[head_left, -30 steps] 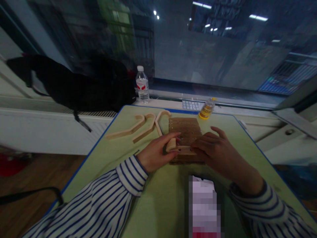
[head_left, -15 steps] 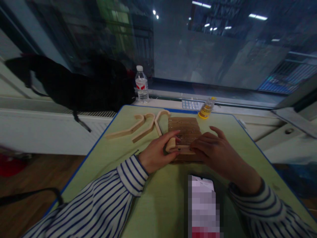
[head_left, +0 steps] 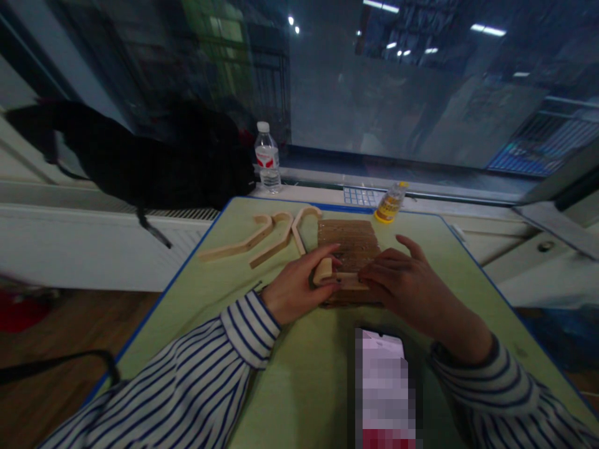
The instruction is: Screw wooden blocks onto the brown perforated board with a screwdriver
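Note:
A pale hook-shaped wooden piece lies across the brown ridged board, its straight part running right with small dark spots on it. My left hand is closed around the curved end, thumb in front and fingers behind. At the straight part, the fingertips and thumb of my right hand are pinched together, with the index or little finger side raised. Whether they also hold something small is hidden. Left of the board are three similar pieces: a long wooden hook, a middle one and one standing closest.
A phone rests on the green table near me. Toward the back right stands a yellow-capped glue bottle. A water bottle is on the window ledge, beside a black bag.
Both hands keep their grip on the wooden piece in nearly the same place. The view has shifted very slightly; nothing else visibly moved.

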The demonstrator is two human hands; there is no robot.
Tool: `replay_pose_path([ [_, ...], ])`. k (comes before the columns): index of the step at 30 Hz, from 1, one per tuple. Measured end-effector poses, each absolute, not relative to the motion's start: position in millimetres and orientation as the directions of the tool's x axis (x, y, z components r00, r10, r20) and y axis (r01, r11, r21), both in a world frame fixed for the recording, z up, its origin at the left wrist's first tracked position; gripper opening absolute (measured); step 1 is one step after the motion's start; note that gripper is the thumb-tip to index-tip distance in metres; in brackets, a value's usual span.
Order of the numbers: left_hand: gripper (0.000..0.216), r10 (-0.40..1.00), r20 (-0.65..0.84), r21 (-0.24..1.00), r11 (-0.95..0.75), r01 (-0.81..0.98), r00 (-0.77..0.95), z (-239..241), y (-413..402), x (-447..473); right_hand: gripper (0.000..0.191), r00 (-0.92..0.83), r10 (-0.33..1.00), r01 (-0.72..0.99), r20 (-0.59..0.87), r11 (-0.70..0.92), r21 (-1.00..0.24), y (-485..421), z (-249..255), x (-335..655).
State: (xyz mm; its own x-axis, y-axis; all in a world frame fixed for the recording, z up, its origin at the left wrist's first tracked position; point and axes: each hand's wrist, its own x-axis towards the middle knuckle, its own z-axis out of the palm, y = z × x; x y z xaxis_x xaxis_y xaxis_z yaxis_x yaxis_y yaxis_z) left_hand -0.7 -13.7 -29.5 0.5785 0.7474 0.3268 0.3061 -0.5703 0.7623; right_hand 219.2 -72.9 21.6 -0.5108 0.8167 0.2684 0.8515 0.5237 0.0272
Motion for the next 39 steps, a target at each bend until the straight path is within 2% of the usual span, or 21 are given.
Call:
replay_pose_path([
  [18,0.061,0.749,0.328,0.758,-0.572,0.312,0.576,-30,-14,0,0.015,-0.507,0.831,0.855,0.229,0.519,0.009,-73,25,218],
  [24,0.064,0.733,0.374,0.728,-0.612,0.309,0.568,-24,-16,2,0.016,-0.495,0.826,0.858,0.27,0.514,-0.004,-72,22,219],
  [28,0.061,0.678,0.367,0.64,-0.681,0.356,0.637,-9,-14,3,0.016,-0.478,0.822,0.862,0.309,0.507,-0.014,-72,19,219],
  [31,0.047,0.616,0.246,0.493,-0.744,0.45,0.749,10,-11,6,0.012,-0.482,0.816,0.857,0.32,0.515,-0.023,-73,17,219],
  [34,0.029,0.607,0.159,0.394,-0.762,0.513,0.779,27,-8,12,0.014,-0.481,0.814,0.854,0.326,0.518,-0.035,-74,16,220],
  [36,0.02,0.581,0.127,0.364,-0.781,0.507,0.804,32,-6,18,0.016,-0.475,0.819,0.854,0.322,0.517,-0.054,-75,16,221],
  [39,0.018,0.568,0.117,0.387,-0.781,0.49,0.814,30,-4,26,0.019,-0.469,0.826,0.849,0.312,0.519,-0.098,-78,18,222],
])
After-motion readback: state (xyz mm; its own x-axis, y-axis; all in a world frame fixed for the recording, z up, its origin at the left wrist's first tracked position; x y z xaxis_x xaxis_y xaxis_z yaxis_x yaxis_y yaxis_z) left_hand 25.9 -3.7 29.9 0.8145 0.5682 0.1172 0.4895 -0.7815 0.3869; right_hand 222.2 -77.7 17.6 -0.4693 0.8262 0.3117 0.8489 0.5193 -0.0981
